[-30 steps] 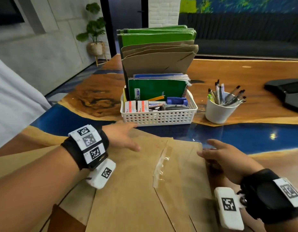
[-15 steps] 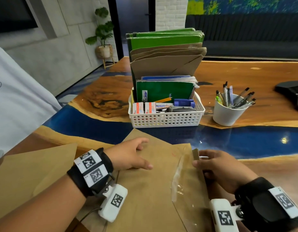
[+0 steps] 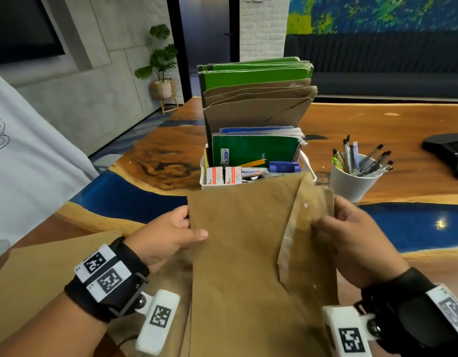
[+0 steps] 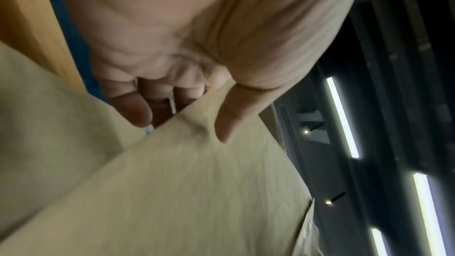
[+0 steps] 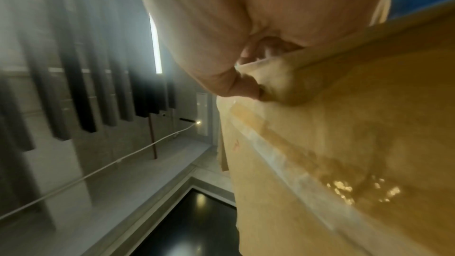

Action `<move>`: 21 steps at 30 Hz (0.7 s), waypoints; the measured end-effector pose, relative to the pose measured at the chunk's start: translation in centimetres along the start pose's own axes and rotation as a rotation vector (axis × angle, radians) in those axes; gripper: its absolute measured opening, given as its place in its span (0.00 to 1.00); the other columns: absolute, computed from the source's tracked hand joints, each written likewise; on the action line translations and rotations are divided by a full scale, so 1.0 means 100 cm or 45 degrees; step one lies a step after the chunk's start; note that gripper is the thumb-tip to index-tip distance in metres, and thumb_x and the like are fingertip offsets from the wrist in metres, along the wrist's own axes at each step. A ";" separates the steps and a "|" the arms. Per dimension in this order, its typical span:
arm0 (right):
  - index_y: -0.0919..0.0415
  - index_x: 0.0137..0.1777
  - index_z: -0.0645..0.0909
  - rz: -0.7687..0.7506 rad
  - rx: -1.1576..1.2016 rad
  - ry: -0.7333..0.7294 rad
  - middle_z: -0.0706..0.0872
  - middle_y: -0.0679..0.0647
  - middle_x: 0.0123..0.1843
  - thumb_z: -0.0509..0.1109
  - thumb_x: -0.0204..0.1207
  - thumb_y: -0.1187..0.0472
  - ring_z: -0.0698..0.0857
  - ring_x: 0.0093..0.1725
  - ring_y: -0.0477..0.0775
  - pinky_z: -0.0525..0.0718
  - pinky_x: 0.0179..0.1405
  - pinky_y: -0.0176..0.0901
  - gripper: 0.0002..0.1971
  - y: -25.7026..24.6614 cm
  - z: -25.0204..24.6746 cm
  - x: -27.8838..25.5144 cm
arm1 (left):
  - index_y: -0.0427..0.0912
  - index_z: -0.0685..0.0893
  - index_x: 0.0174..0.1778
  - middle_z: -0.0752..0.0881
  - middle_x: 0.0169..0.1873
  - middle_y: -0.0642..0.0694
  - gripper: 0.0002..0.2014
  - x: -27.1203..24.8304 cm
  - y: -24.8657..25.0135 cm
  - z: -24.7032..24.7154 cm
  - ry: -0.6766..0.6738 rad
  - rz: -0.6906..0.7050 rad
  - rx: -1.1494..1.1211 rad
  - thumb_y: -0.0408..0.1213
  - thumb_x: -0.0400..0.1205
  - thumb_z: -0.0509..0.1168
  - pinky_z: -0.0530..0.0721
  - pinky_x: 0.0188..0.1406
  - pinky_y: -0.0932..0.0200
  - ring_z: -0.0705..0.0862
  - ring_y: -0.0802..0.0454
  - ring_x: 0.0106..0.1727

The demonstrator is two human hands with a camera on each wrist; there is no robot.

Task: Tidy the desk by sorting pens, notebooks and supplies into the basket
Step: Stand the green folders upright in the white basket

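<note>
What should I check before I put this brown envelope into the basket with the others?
1. Left hand grips the brown envelope, thumb on top: ok.
2. Right hand pinches its right edge: ok.
3. Envelope lifted off the table: ok.
4. Envelope flap closed flat: not ok, it stands open.
5. Free slot among the upright envelopes in the white basket: cannot tell.
6. White pen cup out of the path: ok, it stands to the right.

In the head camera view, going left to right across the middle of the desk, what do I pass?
left hand → brown envelope held up by both hands → right hand. Farther back: white basket → white pen cup.
</note>
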State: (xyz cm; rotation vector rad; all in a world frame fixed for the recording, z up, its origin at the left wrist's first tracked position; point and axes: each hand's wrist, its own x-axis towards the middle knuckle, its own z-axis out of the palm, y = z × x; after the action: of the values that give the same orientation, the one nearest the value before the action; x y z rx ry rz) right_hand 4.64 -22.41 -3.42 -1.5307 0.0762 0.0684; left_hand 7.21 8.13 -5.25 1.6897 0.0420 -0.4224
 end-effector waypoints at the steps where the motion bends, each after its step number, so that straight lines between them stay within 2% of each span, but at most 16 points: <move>1: 0.53 0.61 0.84 -0.067 0.024 -0.007 0.92 0.58 0.51 0.63 0.82 0.74 0.91 0.51 0.60 0.90 0.48 0.57 0.17 -0.011 0.002 0.000 | 0.44 0.74 0.76 0.90 0.60 0.42 0.22 -0.003 0.008 0.005 0.004 0.054 -0.065 0.25 0.86 0.63 0.85 0.63 0.45 0.89 0.45 0.62; 3: 0.55 0.61 0.84 -0.236 0.000 -0.042 0.91 0.59 0.52 0.62 0.82 0.75 0.90 0.52 0.63 0.90 0.47 0.60 0.18 -0.032 0.005 0.003 | 0.47 0.77 0.72 0.90 0.61 0.44 0.19 -0.007 0.026 0.013 0.114 0.204 -0.237 0.25 0.89 0.55 0.84 0.65 0.41 0.88 0.46 0.63; 5: 0.56 0.63 0.83 -0.434 -0.057 -0.100 0.91 0.59 0.55 0.63 0.81 0.76 0.90 0.54 0.62 0.91 0.48 0.59 0.18 -0.054 0.008 0.006 | 0.51 0.79 0.70 0.89 0.62 0.49 0.20 -0.012 0.047 0.018 0.273 0.436 -0.317 0.24 0.89 0.53 0.83 0.65 0.42 0.88 0.51 0.63; 7: 0.53 0.64 0.81 -0.608 -0.144 -0.119 0.91 0.55 0.56 0.65 0.82 0.74 0.91 0.56 0.56 0.91 0.47 0.50 0.18 -0.072 0.010 0.010 | 0.51 0.78 0.70 0.88 0.64 0.51 0.21 -0.013 0.060 0.017 0.391 0.676 -0.261 0.24 0.88 0.55 0.81 0.67 0.45 0.86 0.52 0.67; 9: 0.52 0.64 0.79 -0.701 -0.180 -0.088 0.91 0.52 0.58 0.66 0.82 0.75 0.91 0.57 0.51 0.90 0.49 0.42 0.18 -0.079 0.014 0.015 | 0.52 0.76 0.71 0.87 0.66 0.50 0.20 -0.011 0.062 0.016 0.451 0.799 -0.191 0.27 0.86 0.59 0.79 0.69 0.44 0.84 0.52 0.69; 11: 0.50 0.63 0.79 -0.706 -0.219 -0.049 0.91 0.50 0.59 0.68 0.80 0.76 0.90 0.59 0.49 0.90 0.53 0.43 0.20 -0.070 0.019 0.022 | 0.51 0.75 0.72 0.86 0.66 0.51 0.21 -0.006 0.055 0.017 0.480 0.781 -0.159 0.28 0.85 0.62 0.79 0.71 0.43 0.84 0.53 0.69; 13: 0.49 0.61 0.79 -0.640 -0.270 -0.035 0.92 0.49 0.57 0.70 0.78 0.76 0.91 0.58 0.50 0.90 0.56 0.47 0.21 -0.051 0.021 0.029 | 0.55 0.75 0.71 0.87 0.66 0.52 0.23 0.001 0.041 0.019 0.474 0.684 -0.120 0.29 0.83 0.65 0.78 0.72 0.40 0.84 0.53 0.68; 15: 0.48 0.61 0.80 -0.564 -0.313 -0.048 0.92 0.48 0.55 0.70 0.77 0.76 0.91 0.56 0.52 0.90 0.55 0.50 0.22 -0.038 0.021 0.035 | 0.60 0.78 0.67 0.88 0.63 0.54 0.21 0.008 0.026 0.019 0.460 0.575 -0.096 0.33 0.82 0.66 0.79 0.71 0.38 0.85 0.53 0.67; 17: 0.49 0.62 0.80 -0.524 -0.355 -0.066 0.92 0.50 0.54 0.69 0.76 0.77 0.91 0.55 0.53 0.91 0.54 0.53 0.23 -0.036 0.019 0.046 | 0.61 0.80 0.63 0.89 0.61 0.55 0.17 0.015 0.019 0.020 0.472 0.503 -0.087 0.35 0.82 0.65 0.80 0.70 0.38 0.86 0.53 0.65; 19: 0.51 0.66 0.79 -0.518 -0.437 -0.136 0.91 0.50 0.57 0.69 0.72 0.76 0.90 0.58 0.53 0.90 0.57 0.55 0.26 -0.043 0.018 0.061 | 0.58 0.81 0.62 0.90 0.60 0.54 0.17 0.022 0.024 0.018 0.489 0.474 -0.129 0.29 0.86 0.61 0.81 0.69 0.40 0.87 0.52 0.63; 21: 0.48 0.68 0.79 -0.511 -0.672 -0.181 0.89 0.47 0.60 0.69 0.69 0.71 0.88 0.60 0.49 0.88 0.61 0.56 0.28 -0.055 0.015 0.082 | 0.57 0.82 0.61 0.90 0.59 0.52 0.18 0.030 0.043 0.009 0.539 0.490 -0.199 0.27 0.87 0.60 0.81 0.69 0.39 0.87 0.50 0.63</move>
State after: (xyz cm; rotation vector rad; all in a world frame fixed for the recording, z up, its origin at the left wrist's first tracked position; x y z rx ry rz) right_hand 13.36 -21.11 1.33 -2.0341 -0.3907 -0.1336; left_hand 10.86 5.87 -2.20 1.5617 0.0564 0.2243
